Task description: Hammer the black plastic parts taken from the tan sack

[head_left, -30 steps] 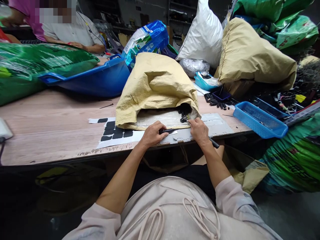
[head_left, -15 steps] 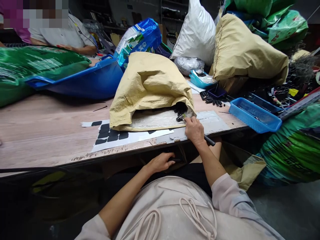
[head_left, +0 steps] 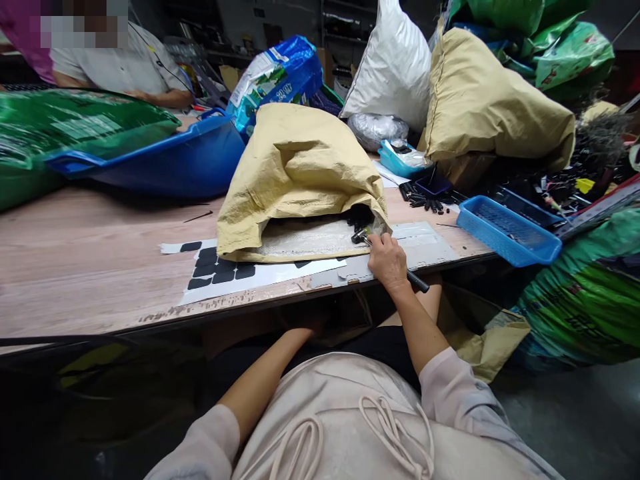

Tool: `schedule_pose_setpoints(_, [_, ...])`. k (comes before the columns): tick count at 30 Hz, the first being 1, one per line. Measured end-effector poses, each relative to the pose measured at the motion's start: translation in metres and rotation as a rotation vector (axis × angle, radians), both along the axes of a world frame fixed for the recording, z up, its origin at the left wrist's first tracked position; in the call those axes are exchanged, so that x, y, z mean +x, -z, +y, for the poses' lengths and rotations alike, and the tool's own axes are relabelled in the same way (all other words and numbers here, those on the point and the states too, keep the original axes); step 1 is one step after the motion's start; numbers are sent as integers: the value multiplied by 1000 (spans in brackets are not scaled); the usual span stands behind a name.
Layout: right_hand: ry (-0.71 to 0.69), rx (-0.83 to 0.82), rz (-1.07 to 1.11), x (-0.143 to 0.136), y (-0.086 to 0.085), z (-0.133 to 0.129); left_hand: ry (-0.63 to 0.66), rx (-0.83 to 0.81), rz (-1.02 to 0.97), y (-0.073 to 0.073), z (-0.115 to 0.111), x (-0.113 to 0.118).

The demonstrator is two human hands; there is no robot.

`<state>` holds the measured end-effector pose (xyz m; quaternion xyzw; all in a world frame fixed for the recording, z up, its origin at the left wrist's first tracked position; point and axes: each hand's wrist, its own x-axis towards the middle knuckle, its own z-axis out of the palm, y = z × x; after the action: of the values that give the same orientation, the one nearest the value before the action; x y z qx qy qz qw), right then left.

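Note:
My right hand (head_left: 389, 260) is closed round a black-handled metal rod (head_left: 417, 281) at the front edge of the table. Its dark, shiny head pokes out past my fingers at the bag's mouth. The tan woven bag (head_left: 310, 153) lies on the table with its opening towards me, showing a white lining and black pieces (head_left: 361, 217) inside. Below the table edge, my left hand (head_left: 314, 321) is lost in shadow; only the wrist and forearm show clearly, so its fingers and anything in them are hidden.
A white sheet with black rounded stickers (head_left: 220, 273) lies partly under the bag. On the right is a blue basket (head_left: 510, 230); on the left, a large blue tub (head_left: 165, 160). Full sacks (head_left: 495, 100) stand behind. Across the table sits another person (head_left: 125, 67).
My left hand, earlier visible below the table edge with a black handle-like thing, has gone farther under the table into shadow. The right hand keeps its place and grip.

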<state>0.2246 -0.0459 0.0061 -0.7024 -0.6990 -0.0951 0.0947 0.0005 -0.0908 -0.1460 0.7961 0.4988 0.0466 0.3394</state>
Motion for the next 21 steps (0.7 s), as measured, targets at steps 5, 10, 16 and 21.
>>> schedule_pose_setpoints(5, [16,-4,-5,0,1,0,261,-225,-118,-93,7,-4])
schedule_pose_setpoints(10, [16,-9,-2,-1,1,0,-3,-38,-322,-178,62,-21])
schedule_pose_setpoints(16, [15,-10,1,0,1,1,-628,429,59,-180,145,-12])
schedule_pose_setpoints(21, [4,-7,2,-2,0,1,-685,423,129,-165,168,-9])
